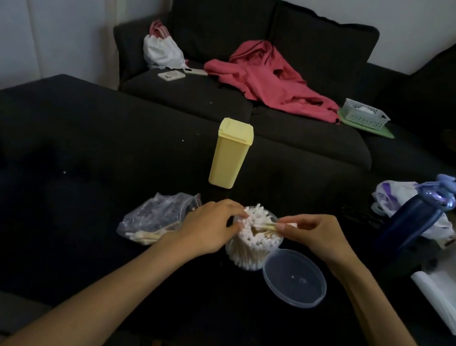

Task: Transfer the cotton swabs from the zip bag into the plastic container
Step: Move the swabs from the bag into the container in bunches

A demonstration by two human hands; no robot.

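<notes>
Both hands met at lower centre: the left hand (207, 226) curled round the clear plastic container (249, 255) packed with cotton swabs (256, 232), the right hand (311, 235) pinching a few swabs over its rim, zip bag (153, 216) just left, loose lid (295, 277) touching lower right.

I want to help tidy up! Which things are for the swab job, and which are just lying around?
For the job:
swabs
zip bag
container
lid
left hand
right hand

Lying about:
yellow box
red cloth
blue bottle
phone
white basket
</notes>
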